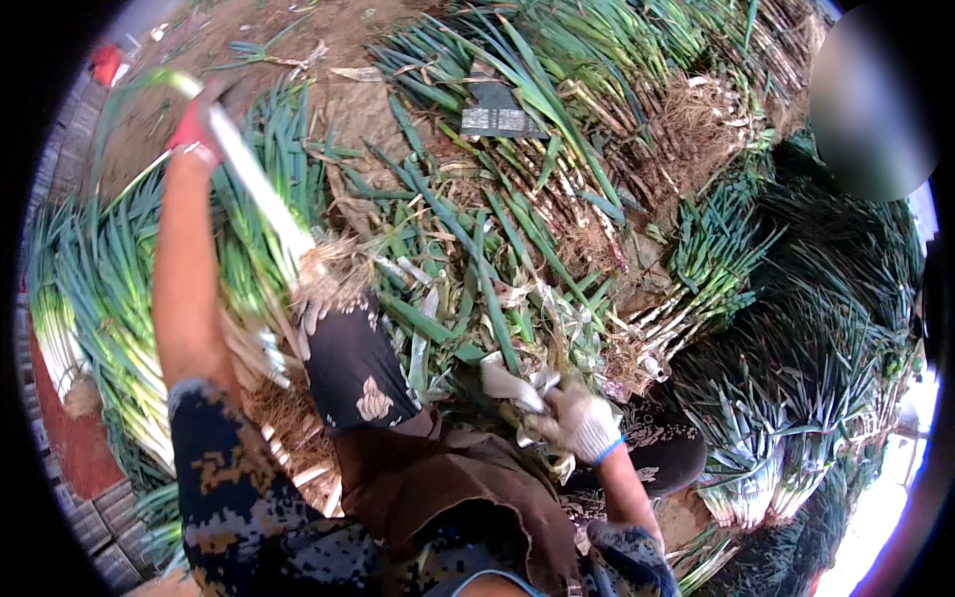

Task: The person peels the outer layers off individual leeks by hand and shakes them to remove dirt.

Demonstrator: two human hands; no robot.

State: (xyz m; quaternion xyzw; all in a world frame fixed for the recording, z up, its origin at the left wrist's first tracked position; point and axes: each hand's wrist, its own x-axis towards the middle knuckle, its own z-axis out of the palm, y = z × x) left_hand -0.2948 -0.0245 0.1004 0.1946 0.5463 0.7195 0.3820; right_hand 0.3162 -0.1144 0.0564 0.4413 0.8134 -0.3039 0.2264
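My left hand (197, 134), in a red and dark glove, is closed around the upper part of a green onion (255, 184). Its white shaft slants down to the right, and its shaggy roots (330, 271) hang by my knee. My right hand (585, 423) wears a white knit glove and is low between my knees, over loose outer leaves and pale skins (512, 388). Its fingers look curled and blurred against the pale scraps; what they hold, if anything, is not clear. Green onions with clean white shafts (139, 388) lie in a pile to my left.
Untrimmed green onions (637, 129) with earthy roots spread across the ground ahead. Tied bunches (756, 468) with dark leaves are stacked on the right. Between my legs and the untrimmed ones is a litter of stripped leaves (468, 259). Bare soil (249, 40) shows at the far left.
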